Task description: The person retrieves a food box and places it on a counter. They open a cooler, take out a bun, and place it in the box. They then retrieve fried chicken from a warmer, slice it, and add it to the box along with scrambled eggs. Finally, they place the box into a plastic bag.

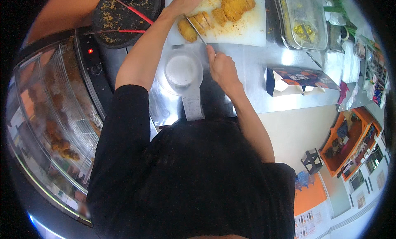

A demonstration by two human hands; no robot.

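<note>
A white cutting board (247, 30) lies at the top of the steel counter with breaded fried cutlets on it. My left hand (185, 1) presses on a partly sliced cutlet (196, 25). My right hand (222, 67) grips a knife (197, 30) whose blade cuts down into that cutlet. A whole cutlet (237, 3) lies further right on the board.
A white round bowl (181, 69) and a paper slip (193, 105) sit near my body. A dark tray with crumbs and red chopsticks (123, 16) is at the top left. A glass display case (53, 115) is at left. A clear container (303, 20) and a printed box (299, 80) are at right.
</note>
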